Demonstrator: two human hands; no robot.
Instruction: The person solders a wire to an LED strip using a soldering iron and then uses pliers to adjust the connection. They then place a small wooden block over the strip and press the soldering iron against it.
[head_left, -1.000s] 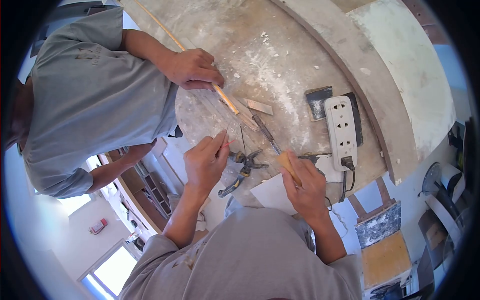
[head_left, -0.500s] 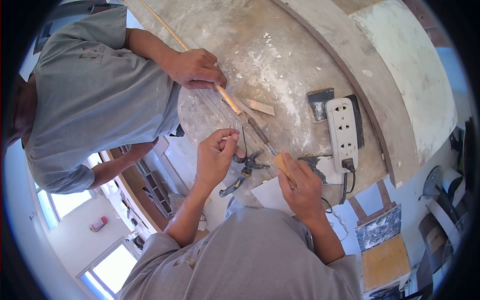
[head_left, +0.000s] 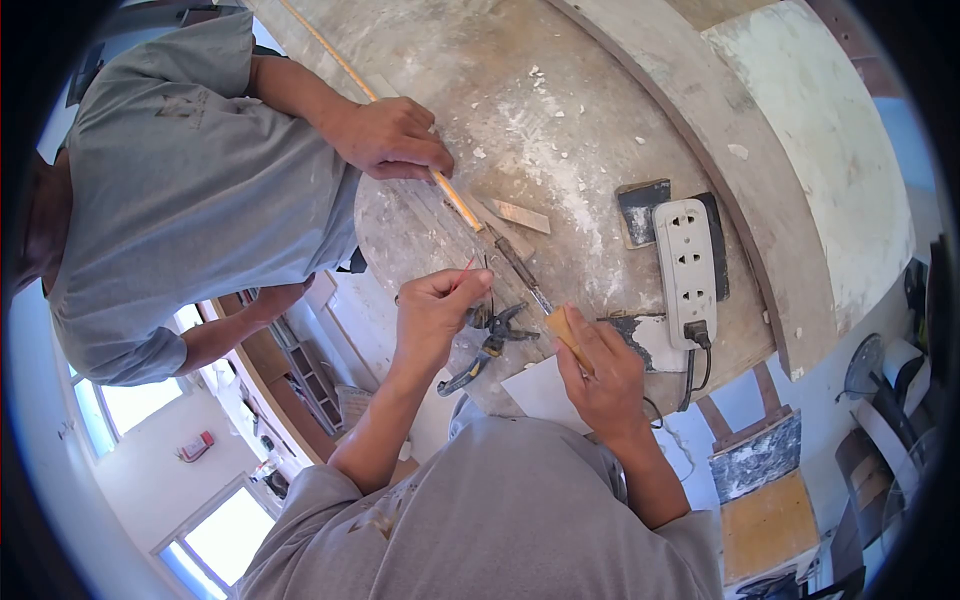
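My right hand point(head_left: 608, 378) is wrapped round the wooden handle of a soldering iron point(head_left: 516, 262), whose tip points up and left to the end of a narrow yellow strip point(head_left: 459, 203). My left hand point(head_left: 432, 312) pinches thin red and black wires point(head_left: 487, 264), their ends standing up near the iron's tip. Below that hand, a pair of dark pliers point(head_left: 488, 355) with yellow-marked handles lies on the worn table point(head_left: 420, 55). Another person's hand point(head_left: 392, 140) presses the strip down on the table. A small wooden piece point(head_left: 520, 215) lies beside the strip's end.
A white power strip point(head_left: 686, 255) with a black plug lies at the right, next to a dark block point(head_left: 640, 212). A long curved board point(head_left: 690, 130) runs along the far side. White crumbs are scattered mid-table. The co-worker point(head_left: 200, 200) stands at the left.
My left hand has shifted slightly, and its fingers and the wires sit a little nearer the iron. My right hand, the iron and the other person's hand look almost unmoved.
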